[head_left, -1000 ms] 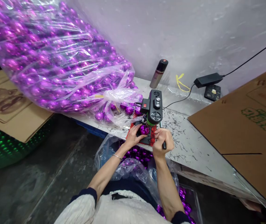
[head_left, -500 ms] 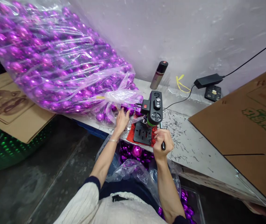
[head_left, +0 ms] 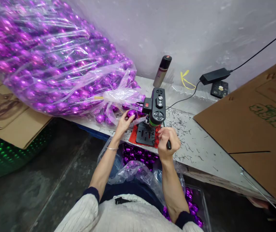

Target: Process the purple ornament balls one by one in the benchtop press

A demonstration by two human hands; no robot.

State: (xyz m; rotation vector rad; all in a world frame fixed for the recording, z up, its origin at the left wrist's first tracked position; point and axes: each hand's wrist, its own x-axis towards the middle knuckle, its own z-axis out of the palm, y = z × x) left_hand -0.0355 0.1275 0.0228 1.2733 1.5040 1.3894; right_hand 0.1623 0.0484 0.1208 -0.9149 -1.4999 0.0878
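Between the thumb and fingers of my left hand [head_left: 123, 123] is a shiny purple ball ornament [head_left: 132, 114], held just left of a small black press machine [head_left: 157, 106]. My right hand [head_left: 169, 141] is wrapped round the black-tipped lever handle [head_left: 169, 145] on the machine's right side. The machine's slotted base plate [head_left: 145, 137] rests on a red sheet [head_left: 133, 136] at the table's front edge. Behind my left hand, the tied mouth of a big clear bag [head_left: 118, 96] full of purple balls lies on the table.
A spray can [head_left: 162, 71], a yellow tie [head_left: 185, 80] and a black power adapter [head_left: 215, 76] are along the wall. Small dark bits litter the white table [head_left: 201, 145]. A cardboard box [head_left: 254, 129] stands at right. Purple balls [head_left: 138, 156] fill a bag below the table edge.
My left hand has drawn a purple ball from the bag's mouth and turned it toward the machine. My right hand stays on the lever. The camera view has shifted slightly.
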